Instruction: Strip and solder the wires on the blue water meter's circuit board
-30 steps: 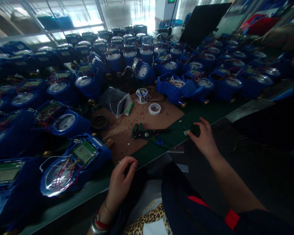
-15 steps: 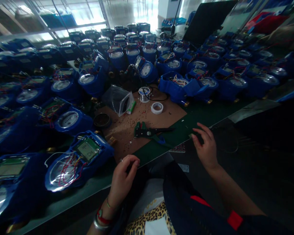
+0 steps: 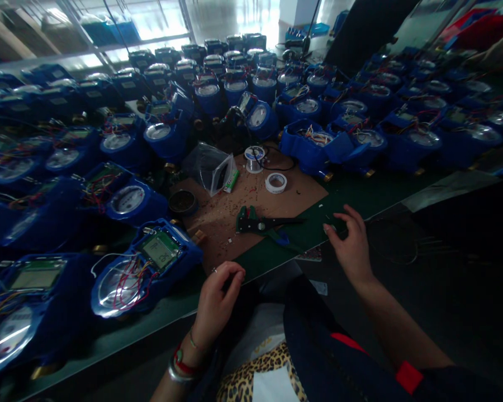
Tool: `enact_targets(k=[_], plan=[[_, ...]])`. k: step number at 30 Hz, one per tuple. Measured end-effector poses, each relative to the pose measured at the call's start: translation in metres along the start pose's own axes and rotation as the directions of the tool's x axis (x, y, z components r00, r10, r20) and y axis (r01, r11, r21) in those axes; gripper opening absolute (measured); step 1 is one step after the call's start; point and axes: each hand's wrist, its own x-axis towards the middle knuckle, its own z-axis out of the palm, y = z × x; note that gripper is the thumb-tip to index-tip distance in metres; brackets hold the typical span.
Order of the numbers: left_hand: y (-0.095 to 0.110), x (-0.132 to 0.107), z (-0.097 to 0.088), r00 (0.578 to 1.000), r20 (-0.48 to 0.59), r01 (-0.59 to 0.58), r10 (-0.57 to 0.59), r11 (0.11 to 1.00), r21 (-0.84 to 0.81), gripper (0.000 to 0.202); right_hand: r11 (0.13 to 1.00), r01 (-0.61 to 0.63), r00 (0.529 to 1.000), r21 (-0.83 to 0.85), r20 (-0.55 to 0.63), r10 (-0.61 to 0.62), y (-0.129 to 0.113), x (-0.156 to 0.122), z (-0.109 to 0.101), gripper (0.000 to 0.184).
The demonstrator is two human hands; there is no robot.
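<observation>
My left hand (image 3: 219, 293) rests at the bench's front edge, its fingers curled in toward the thumb; I see nothing in it. Left of it lies a blue water meter (image 3: 146, 268) with its cover off, showing a display (image 3: 161, 249) and loose red, yellow and white wires. My right hand (image 3: 352, 245) hovers over the edge on the right, thumb and fingers apart and holding nothing. Between the hands, farther in, is a green and black wire stripper (image 3: 262, 224) with a blue handle part. It touches neither hand.
Brown cardboard (image 3: 293, 201) on the green bench bears a solder spool (image 3: 254, 160), a white tape roll (image 3: 275, 182), a clear plastic bag (image 3: 207, 167) and a small green box (image 3: 231, 181). A round dark tin (image 3: 183, 202) stands nearby. Rows of blue meters (image 3: 209, 92) surround this.
The view has shifted slightly, so the bench things appear a little farther right. My right fingers are slightly more bent; the left hand keeps its curled shape.
</observation>
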Motion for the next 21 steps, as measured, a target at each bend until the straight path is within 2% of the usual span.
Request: enact_targets(k=[5, 9, 12, 14, 17, 19, 21], plan=[[0.000, 0.000, 0.000, 1.000, -0.007, -0.003, 0.003, 1.000, -0.007, 0.017, 1.000, 0.012, 1.000, 0.023, -0.025, -0.011, -0.003, 0.002, -0.001, 0.020], [0.000, 0.000, 0.000, 1.000, -0.012, -0.004, 0.004, 1.000, -0.014, 0.017, 1.000, 0.019, 0.999, 0.013, -0.026, -0.019, -0.007, 0.004, -0.008, 0.018], [0.000, -0.001, 0.000, 1.000, -0.009, -0.005, 0.005, 1.000, -0.013, 0.018, 0.997, 0.075, 0.997, -0.014, -0.008, -0.075, -0.011, 0.003, -0.015, 0.021], [0.000, -0.001, -0.001, 1.000, -0.004, -0.007, 0.007, 1.000, -0.013, 0.018, 0.987, 0.153, 0.988, -0.057, 0.036, -0.151, -0.011, -0.001, -0.018, 0.025], [0.000, -0.001, -0.001, 1.000, -0.005, -0.007, 0.006, 1.000, -0.015, 0.018, 0.944, 0.306, 0.945, -0.125, 0.162, -0.285, -0.004, -0.012, -0.016, 0.031], [0.001, -0.001, -0.002, 1.000, -0.007, -0.006, 0.006, 1.000, -0.017, 0.018, 0.921, 0.362, 0.917, -0.148, 0.234, -0.323, 0.001, -0.020, -0.012, 0.034], [0.002, -0.001, -0.002, 1.000, -0.007, -0.007, 0.007, 1.000, -0.018, 0.018, 0.917, 0.360, 0.916, -0.170, 0.250, -0.313, 0.003, -0.025, -0.009, 0.037]])
